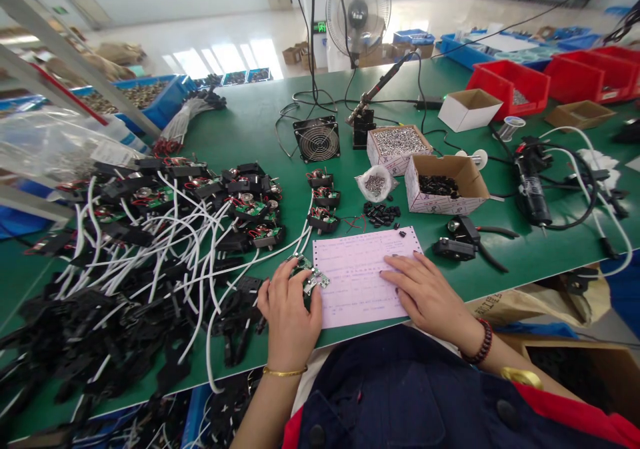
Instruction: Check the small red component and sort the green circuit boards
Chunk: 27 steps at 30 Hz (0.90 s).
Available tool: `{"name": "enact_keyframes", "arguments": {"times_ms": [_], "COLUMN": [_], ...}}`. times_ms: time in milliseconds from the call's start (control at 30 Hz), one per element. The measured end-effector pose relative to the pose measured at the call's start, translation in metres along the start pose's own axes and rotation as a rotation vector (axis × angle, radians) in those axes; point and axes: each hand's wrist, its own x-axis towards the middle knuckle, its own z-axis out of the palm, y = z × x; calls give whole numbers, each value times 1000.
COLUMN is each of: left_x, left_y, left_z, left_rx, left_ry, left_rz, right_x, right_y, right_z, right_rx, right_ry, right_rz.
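My left hand (289, 309) is closed around a small green circuit board (313, 274) at the left edge of a pink paper sheet (357, 269). My right hand (423, 292) lies flat on the sheet's right side, fingers stretched out and holding nothing. Three assembled black modules with boards (323, 199) stand in a column just beyond the sheet. Loose small black parts (383, 214) lie to their right.
A big pile of black housings with white cables (150, 249) fills the left of the green table (525, 256). Cardboard boxes of screws (397, 144) and black parts (443, 184), a small fan (317, 139), a soldering iron stand (364, 119), an electric screwdriver (533, 182), pliers (480, 239) and red bins (510, 84) lie beyond.
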Motion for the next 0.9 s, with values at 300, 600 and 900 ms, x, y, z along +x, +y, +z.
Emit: {"name": "enact_keyframes", "arguments": {"times_ms": [300,600,900], "left_x": [1,1,3], "left_y": [1,2,2], "left_z": [4,3,4], "left_rx": [26,22,25], "left_ry": [-4,-8,-4], "left_rz": [5,2,1], "right_x": [1,2,1], "right_y": [1,1,0], "right_z": [0,0,2], "right_rx": [-13,-3,-2], "right_ry": [10,21,22], "right_rz": [-13,-12,0]}}
